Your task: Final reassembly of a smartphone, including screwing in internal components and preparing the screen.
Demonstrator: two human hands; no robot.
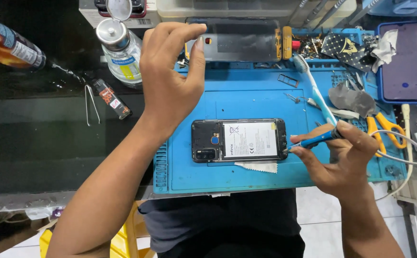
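Note:
An opened phone (239, 140) with its back cover off lies on a blue work mat (246, 102), its white-labelled battery showing. My right hand (342, 160) grips a blue-handled screwdriver (316, 140) whose tip touches the phone's right end. My left hand (172, 71) is raised above the mat's left part, thumb and forefinger pinched together; whether something tiny sits between them I cannot tell. A small white cloth (260, 166) peeks out under the phone.
A clear pump bottle (120, 48), a small dark tube (113, 99) and metal tweezers (92, 104) sit on the black surface at left. A toothbrush (313, 88), yellow scissors (384, 129), another phone (405, 62) and a dark phone panel (239, 40) lie at the back and right.

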